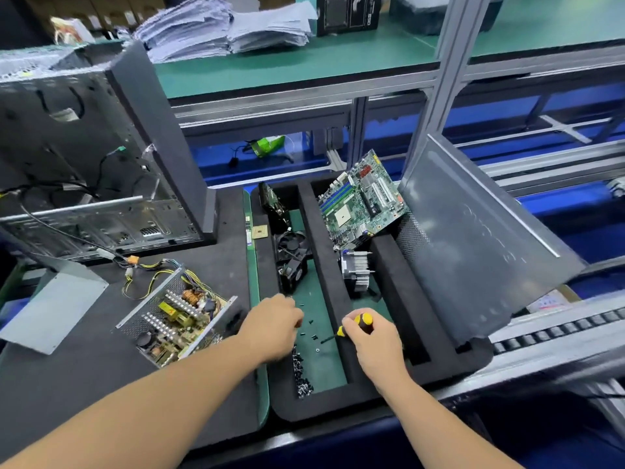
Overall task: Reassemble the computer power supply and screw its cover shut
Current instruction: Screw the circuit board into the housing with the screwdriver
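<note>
Head view: open power supply (176,316), board exposed, lies on the counter (84,377) left of a foam tray (338,404), its grey cover (54,309) just beside it at left. Left hand (274,328) reaches over the tray's loose screws (313,330), fingers curled downward; whether they pinch one cannot be told. Right hand (372,340) grips a yellow-black screwdriver (355,324), tip toward the screws.

Both forearms bare; left hand (275,328) and right hand (373,343) ungloved.

no text can be read; the black box's (348,13) print is blurred.
</note>
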